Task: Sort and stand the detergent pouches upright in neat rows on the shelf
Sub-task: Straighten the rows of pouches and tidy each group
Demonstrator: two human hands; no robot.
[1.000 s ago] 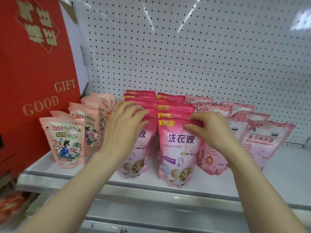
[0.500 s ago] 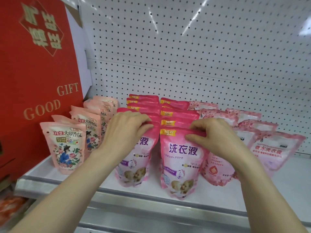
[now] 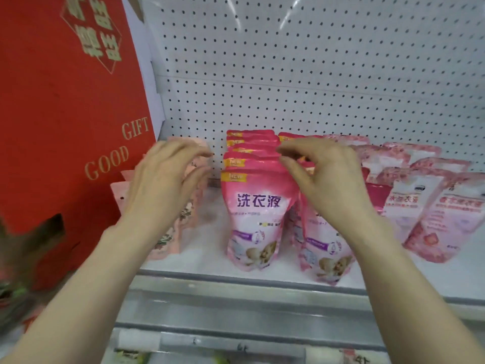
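Two rows of bright pink detergent pouches stand upright on the white shelf (image 3: 199,256). The front pouch of the left row (image 3: 256,219) shows fully; the front pouch of the right row (image 3: 324,248) is partly behind my right wrist. My left hand (image 3: 168,185) hovers left of these rows with fingers spread and curled, holding nothing, in front of a row of peach floral pouches (image 3: 170,232). My right hand (image 3: 325,174) hovers above the right row, fingers apart, empty. Pale pink pouches (image 3: 425,206) lean back at the right.
A large red gift box (image 3: 65,114) with gold lettering stands against the shelf's left end. A white pegboard (image 3: 315,74) forms the back wall. A grey metal rail (image 3: 236,290) runs along the shelf's front edge.
Both hands have let go of the front pouch tops and lifted away, fingers now spread. The camera has moved closer and to the left.
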